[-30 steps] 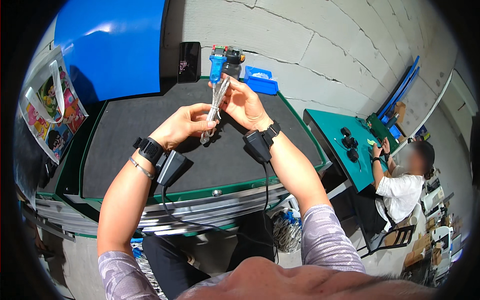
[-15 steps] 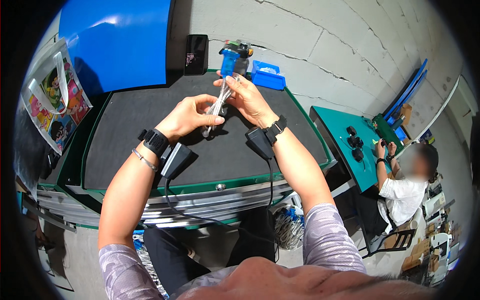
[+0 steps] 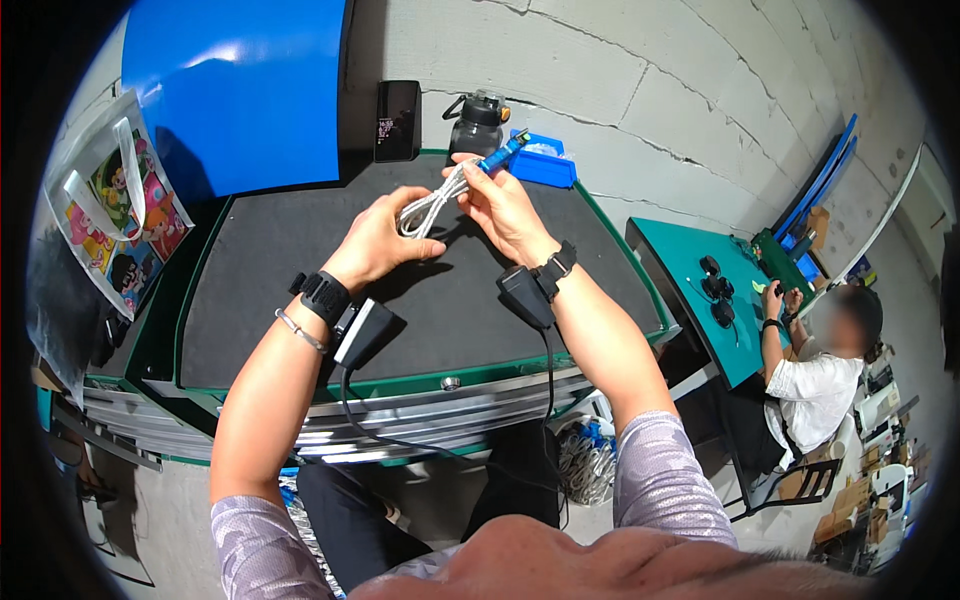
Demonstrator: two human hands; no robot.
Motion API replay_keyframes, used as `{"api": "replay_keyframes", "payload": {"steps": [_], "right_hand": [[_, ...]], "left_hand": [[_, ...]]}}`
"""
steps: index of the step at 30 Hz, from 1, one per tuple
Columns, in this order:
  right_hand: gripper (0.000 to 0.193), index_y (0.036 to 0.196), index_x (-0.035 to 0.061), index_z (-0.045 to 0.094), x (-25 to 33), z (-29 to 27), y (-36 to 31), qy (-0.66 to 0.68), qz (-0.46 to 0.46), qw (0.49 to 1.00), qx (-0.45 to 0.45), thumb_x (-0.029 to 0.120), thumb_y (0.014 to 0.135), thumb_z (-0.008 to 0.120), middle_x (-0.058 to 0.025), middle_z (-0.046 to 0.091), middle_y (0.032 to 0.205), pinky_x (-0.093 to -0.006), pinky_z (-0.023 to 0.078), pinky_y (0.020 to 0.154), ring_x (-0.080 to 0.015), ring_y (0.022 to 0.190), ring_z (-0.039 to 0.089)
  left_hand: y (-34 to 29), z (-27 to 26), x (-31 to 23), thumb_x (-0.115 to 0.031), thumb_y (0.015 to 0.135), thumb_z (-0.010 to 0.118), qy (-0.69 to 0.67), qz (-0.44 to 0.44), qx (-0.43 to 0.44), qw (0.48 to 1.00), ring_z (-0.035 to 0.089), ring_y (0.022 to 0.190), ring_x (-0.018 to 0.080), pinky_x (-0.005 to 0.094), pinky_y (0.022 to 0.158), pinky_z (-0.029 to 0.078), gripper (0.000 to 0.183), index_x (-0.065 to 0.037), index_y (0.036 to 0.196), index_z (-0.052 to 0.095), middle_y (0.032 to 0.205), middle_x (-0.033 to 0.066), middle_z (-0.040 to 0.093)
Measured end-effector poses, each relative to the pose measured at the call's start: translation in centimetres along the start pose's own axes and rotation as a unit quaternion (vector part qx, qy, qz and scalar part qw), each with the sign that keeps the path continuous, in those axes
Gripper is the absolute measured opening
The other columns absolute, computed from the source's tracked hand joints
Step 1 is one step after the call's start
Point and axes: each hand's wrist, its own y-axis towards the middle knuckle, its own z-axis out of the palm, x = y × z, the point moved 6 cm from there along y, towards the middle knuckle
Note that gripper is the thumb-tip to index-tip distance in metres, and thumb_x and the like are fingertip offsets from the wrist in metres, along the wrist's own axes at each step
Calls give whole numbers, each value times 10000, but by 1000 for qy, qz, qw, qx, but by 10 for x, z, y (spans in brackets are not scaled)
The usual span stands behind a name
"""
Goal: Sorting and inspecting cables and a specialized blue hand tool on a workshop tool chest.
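A bundled grey-white cable [image 3: 432, 208] with a blue end piece [image 3: 503, 152] is held above the dark mat of the workbench. My right hand [image 3: 508, 215] pinches the bundle near the blue end, which points up and to the right. Around the lower loops curls my left hand [image 3: 372, 240], thumb below and fingers above. Part of the cable is hidden behind the fingers. Each wrist wears a black strap, with a wired black device [image 3: 370, 333] hanging by the left one and another device [image 3: 525, 297] by the right.
Along the back edge stand a phone-like black device [image 3: 398, 120], a dark bottle [image 3: 476, 128] and a blue bin [image 3: 543, 165]. A patterned bag [image 3: 125, 215] hangs left. More cables [image 3: 587, 462] sit below the bench. At right, a person [image 3: 815, 390] works at a green table [image 3: 690, 260].
The cable bundle has tilted: its blue end swung from upright to the right and now leans up-right. My left hand's thumb and fingers are wider apart around the loops.
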Motion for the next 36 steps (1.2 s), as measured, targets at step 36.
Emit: {"api": "replay_keyframes", "payload": {"steps": [36], "right_hand": [[521, 1329, 17, 514, -5, 16, -10, 85, 27, 985, 146, 414, 992, 515, -63, 645, 1086, -287, 479, 803, -127, 927, 601]], "left_hand": [[-18, 19, -18, -293, 909, 680, -200, -95, 161, 962, 591, 781, 91, 235, 701, 480, 461, -46, 1261, 511, 927, 31, 607]]}}
